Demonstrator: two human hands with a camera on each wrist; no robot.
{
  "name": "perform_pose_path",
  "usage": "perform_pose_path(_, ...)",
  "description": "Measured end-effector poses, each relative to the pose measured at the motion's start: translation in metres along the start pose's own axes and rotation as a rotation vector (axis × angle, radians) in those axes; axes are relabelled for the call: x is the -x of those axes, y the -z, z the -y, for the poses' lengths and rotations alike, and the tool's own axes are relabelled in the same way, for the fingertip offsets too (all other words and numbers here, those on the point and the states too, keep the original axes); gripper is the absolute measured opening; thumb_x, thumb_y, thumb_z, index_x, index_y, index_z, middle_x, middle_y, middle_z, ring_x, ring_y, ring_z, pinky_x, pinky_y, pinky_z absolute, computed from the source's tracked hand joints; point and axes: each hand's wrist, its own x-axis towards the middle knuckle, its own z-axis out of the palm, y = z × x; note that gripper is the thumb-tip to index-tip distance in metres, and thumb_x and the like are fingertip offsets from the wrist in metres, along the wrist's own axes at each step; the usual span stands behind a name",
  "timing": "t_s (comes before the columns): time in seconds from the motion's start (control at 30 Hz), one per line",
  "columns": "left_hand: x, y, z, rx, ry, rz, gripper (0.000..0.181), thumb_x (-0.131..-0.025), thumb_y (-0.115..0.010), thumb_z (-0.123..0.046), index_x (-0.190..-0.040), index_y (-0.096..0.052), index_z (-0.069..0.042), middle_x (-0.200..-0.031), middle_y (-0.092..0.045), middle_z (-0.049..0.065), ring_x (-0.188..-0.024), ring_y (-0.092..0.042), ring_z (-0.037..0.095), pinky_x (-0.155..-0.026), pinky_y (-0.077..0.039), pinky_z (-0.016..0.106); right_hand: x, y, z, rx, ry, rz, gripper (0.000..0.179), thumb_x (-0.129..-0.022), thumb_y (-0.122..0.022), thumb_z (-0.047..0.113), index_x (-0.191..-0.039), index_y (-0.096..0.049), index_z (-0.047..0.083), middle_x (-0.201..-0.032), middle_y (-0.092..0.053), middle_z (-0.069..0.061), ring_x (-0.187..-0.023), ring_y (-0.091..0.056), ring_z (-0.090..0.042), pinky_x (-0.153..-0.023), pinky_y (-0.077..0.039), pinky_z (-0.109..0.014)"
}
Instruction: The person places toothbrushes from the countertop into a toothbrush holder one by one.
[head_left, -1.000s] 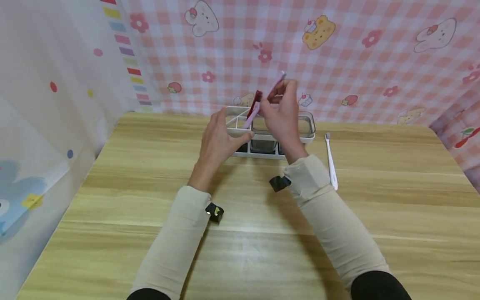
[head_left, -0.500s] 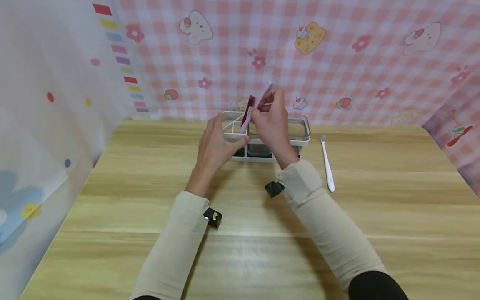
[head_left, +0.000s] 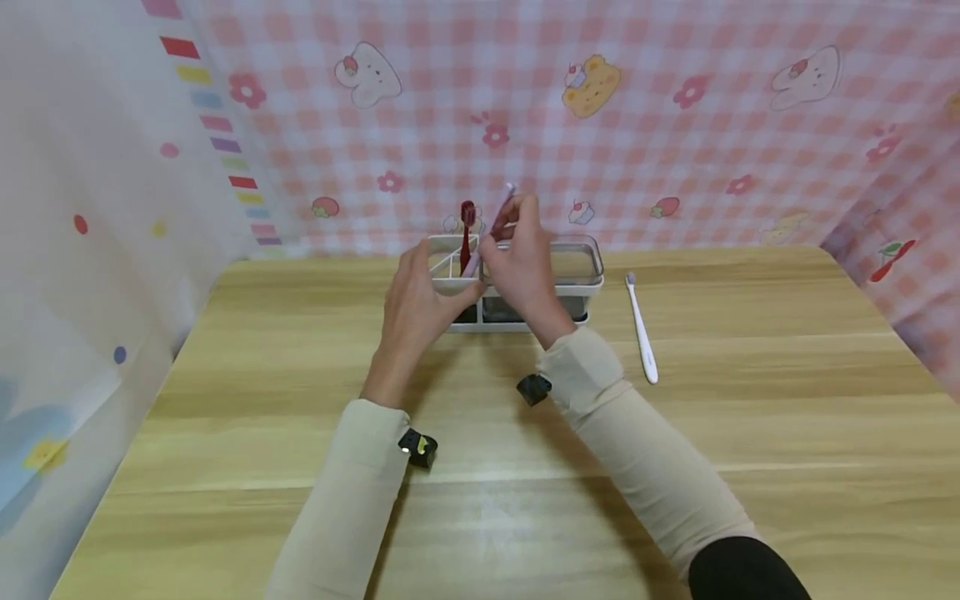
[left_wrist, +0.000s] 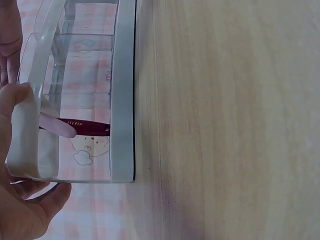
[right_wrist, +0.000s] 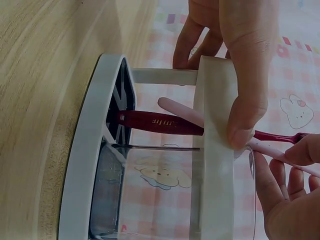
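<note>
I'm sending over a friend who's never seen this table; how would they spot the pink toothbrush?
Near the far edge of the wooden table stands a white holder, gripped by the left hand. The pink toothbrush slants into its top, pinched by the right hand. Its pale colour sets it apart from the dark red toothbrush beside it.

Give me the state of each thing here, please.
White plastic rack with clear bins: upright, gripped by left hand.
Pale pink toothbrush: tilted, handle end in rack, pinched by right hand.
Dark red toothbrush: standing in rack, head up.
White toothbrush: lying flat on wooden table.
</note>
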Motion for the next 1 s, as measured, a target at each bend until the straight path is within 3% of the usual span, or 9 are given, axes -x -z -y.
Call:
perform_pose_path(0.4,0.005,0.0022,0.0057,-0.011,0.008,-0.004,0.104,-0.082,-0.076,-0.056,-0.159,-0.027,-0.006,-0.156,-0.037,0.017,-0.138,-0.042,0.036,-0.11,-0.039,0.053,0.0041,-0.009,-0.0033,0.012,0.001,0.03,0.032,-0.09,-0.059,-0.012,-0.115,-0.042,0.001,-0.111,-0.057,-0.024,-0.097,-0.063,-0.027,-0.08,-0.057,-0.034)
perform_pose_path(1.0,0.0013,0.0005,-0.0005,-0.019,-0.023,-0.021,0.101,-0.083,-0.077,-0.052,-0.157,-0.03,-0.003,-0.154,-0.04,0.019,-0.135,-0.046,0.036,-0.108,-0.042,0.051,0.0044,-0.0056,-0.0047,0.062,-0.004,0.033,0.031,-0.092,-0.061,-0.01,-0.117,-0.044,-0.003,-0.108,-0.057,-0.017,-0.099,-0.062,-0.025,-0.08,-0.057,-0.03)
